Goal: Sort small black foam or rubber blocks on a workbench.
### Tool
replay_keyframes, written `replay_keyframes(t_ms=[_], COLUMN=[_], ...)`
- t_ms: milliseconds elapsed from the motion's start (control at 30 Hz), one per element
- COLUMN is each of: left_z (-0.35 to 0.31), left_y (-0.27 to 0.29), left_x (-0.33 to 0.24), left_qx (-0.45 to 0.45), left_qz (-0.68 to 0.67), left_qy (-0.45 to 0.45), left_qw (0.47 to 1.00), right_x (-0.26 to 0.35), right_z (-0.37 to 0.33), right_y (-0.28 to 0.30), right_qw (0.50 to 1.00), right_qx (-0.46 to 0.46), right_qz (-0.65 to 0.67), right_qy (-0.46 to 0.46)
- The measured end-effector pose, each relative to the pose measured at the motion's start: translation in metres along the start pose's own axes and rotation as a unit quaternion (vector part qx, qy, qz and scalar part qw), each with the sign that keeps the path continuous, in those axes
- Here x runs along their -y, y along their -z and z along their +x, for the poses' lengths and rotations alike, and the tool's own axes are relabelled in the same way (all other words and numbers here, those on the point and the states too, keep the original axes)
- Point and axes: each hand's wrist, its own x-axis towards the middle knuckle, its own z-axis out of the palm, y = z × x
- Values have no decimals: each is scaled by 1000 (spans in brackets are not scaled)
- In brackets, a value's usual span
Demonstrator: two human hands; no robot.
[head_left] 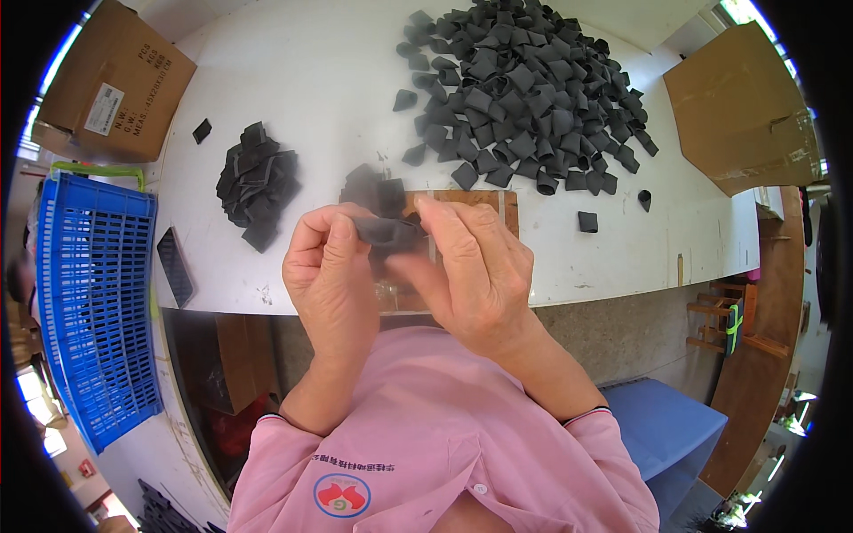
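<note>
Above the table's front edge, my left hand point(330, 275) pinches one end of a dark grey, soft-looking folded piece point(389, 233) between thumb and fingers. At its other end is my right hand point(484, 275), fingertips close against the piece. The right thumb is blurred and stands lower, so its grip is unclear. Just beyond the hands sits a small group of similar dark pieces point(366, 185), partly hidden. A brown board point(511, 210) lies beneath the hands. To the left is a heap of flat dark pieces point(256, 182).
A large mound of dark looped pieces point(524, 93) covers the table's back right; one loose piece point(587, 222) lies nearer. Cardboard boxes flank the table, left point(124, 80) and right point(742, 107). At the left edge are a phone-like dark slab point(175, 266) and a blue crate point(98, 302).
</note>
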Motion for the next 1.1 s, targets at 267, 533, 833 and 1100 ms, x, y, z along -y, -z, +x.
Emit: replay_keyframes(t_ms=[267, 533, 833, 1100], left_z=[-7, -8, 10, 11], left_y=[4, 9, 17, 21], left_x=[1, -1, 12, 28], left_qx=[11, 70, 119, 148], left_qz=[74, 127, 198, 183], left_qy=[-49, -61, -102, -160], left_qw=[996, 988, 968, 959], right_x=[-9, -15, -11, -14], right_z=[-15, -25, -5, -13], right_y=[-9, -4, 2, -10], right_qw=[986, 978, 987, 986], right_qx=[-16, 20, 67, 42], right_qz=[154, 180, 124, 143], right_qy=[-64, -101, -74, -70])
